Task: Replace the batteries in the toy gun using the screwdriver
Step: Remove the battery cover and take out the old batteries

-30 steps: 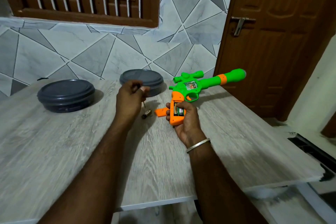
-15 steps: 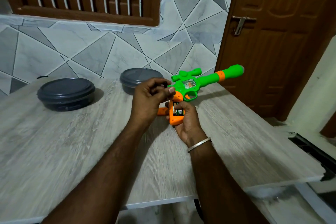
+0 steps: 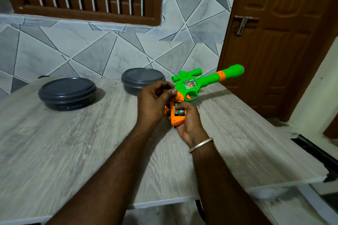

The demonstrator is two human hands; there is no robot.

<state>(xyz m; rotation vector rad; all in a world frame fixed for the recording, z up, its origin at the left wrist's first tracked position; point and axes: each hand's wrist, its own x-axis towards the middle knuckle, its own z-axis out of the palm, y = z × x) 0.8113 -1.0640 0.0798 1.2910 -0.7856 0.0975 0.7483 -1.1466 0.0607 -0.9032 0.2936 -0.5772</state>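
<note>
A green toy gun (image 3: pixel 201 80) with an orange grip (image 3: pixel 177 121) is held just above the wooden table (image 3: pixel 73 151), barrel pointing right and away. My right hand (image 3: pixel 190 124) grips the orange handle from below. The battery compartment is open and two batteries (image 3: pixel 179 111) show inside. My left hand (image 3: pixel 153 102) sits against the top of the grip, pinching a small dark-handled screwdriver (image 3: pixel 166 86) whose shaft is hidden. An orange cover piece (image 3: pixel 166 111) shows just left of the grip, partly behind my left hand.
Two dark grey round lidded containers stand at the back of the table, one at the left (image 3: pixel 66 93) and one behind my left hand (image 3: pixel 142 78). A tiled wall lies behind them. A brown door (image 3: pixel 283 42) is at the right, and the table's front edge (image 3: pixel 164 202) is near me.
My left hand moved right with the screwdriver from above the table to the gun's grip. The loose battery seen on the table earlier is now hidden behind that hand.
</note>
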